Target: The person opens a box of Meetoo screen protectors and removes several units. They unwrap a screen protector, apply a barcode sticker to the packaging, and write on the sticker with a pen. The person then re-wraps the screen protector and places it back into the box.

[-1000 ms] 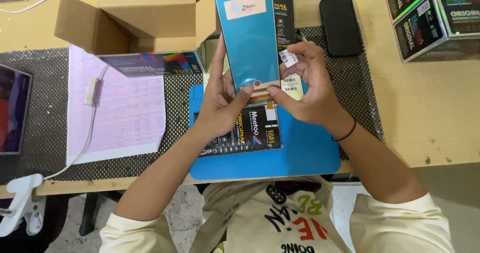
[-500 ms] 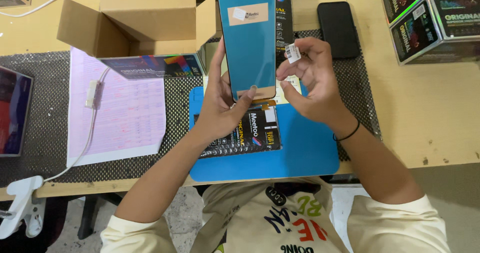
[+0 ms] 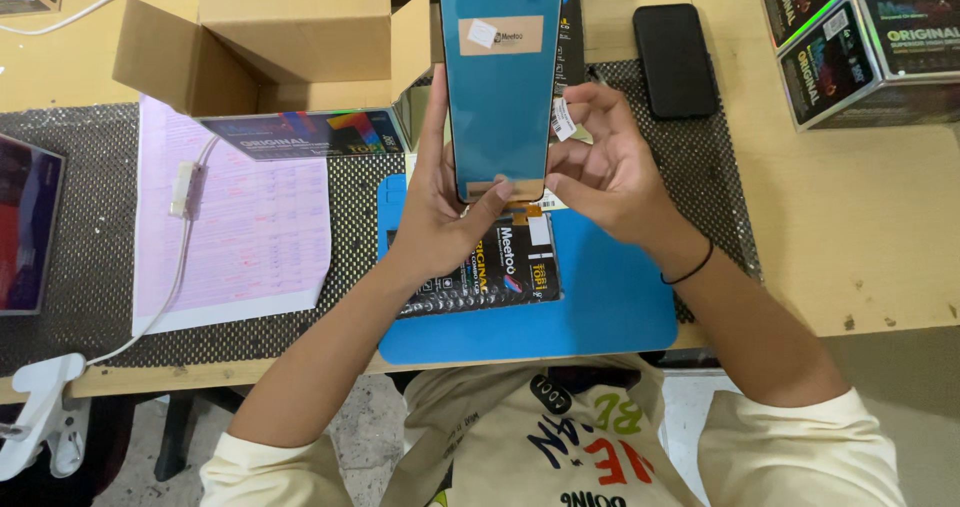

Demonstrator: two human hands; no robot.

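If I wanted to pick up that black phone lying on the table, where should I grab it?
Grab the black phone by its two long edges, coming straight down from above. It lies flat, face up on the table, with bare space along both sides for fingers.

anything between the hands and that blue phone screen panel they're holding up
Nothing visible does. The left hand grips the blue-filmed rectangular phone screen panel directly along its left edge and bottom, and the right hand touches its lower right edge beside a small white tag.

Phone repair workshop, blue work mat (image 3: 610, 307), boxed screens (image 3: 860, 47)
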